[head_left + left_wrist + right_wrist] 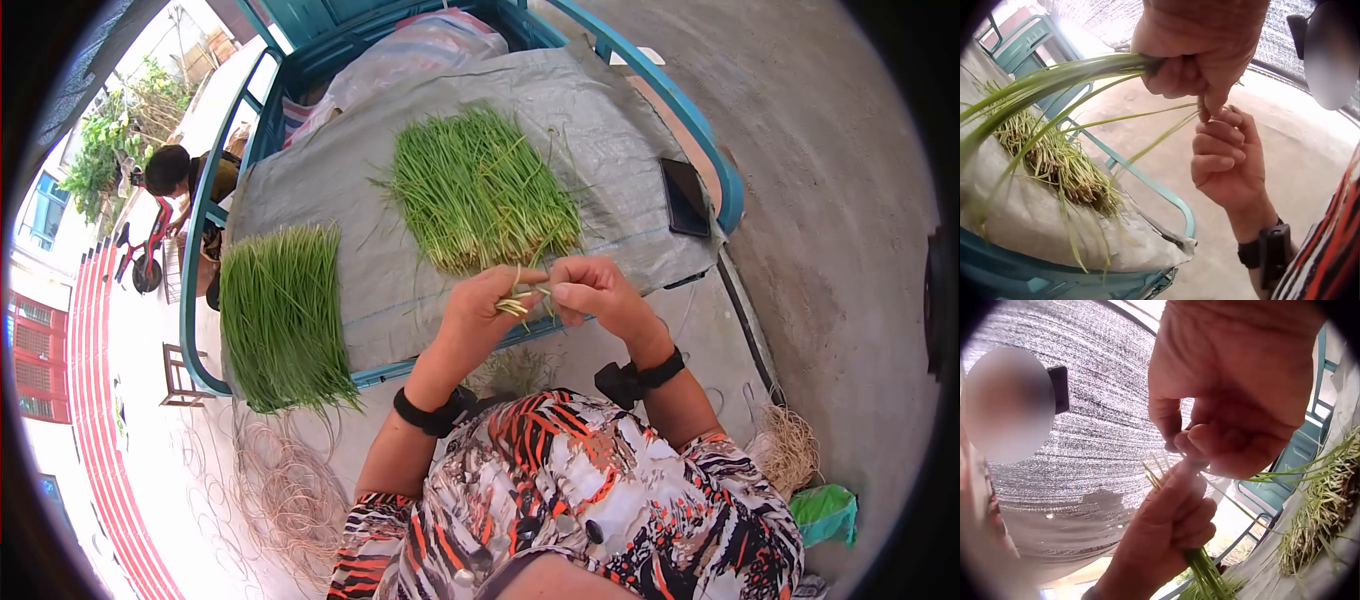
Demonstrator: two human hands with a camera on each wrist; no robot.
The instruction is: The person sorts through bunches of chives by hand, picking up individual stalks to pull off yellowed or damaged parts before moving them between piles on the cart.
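Note:
Chives [1054, 78], a small bundle of long thin green stalks, are held in my left hand [478, 305], its fingers curled round them. Their pale cut ends [515, 305] stick out beside the thumb. My right hand [600, 295] meets the left at the fingertips and pinches one or two thin stalks [1163, 134] drawn out from the bundle; in the right wrist view its fingertips [1194, 440] hide the pinched ends. Just beyond both hands lies a broad pile of chives [480, 190], pale ends toward me. A neater, darker green pile of chives [283, 310] lies to the left.
Both piles lie on a grey woven sheet [370, 290] over a teal cart bed with rails [690, 110]. A black phone [685, 197] rests at its right edge. A person [190, 175] is beyond the left rail. Dry straw strands [285, 490] lie on the ground.

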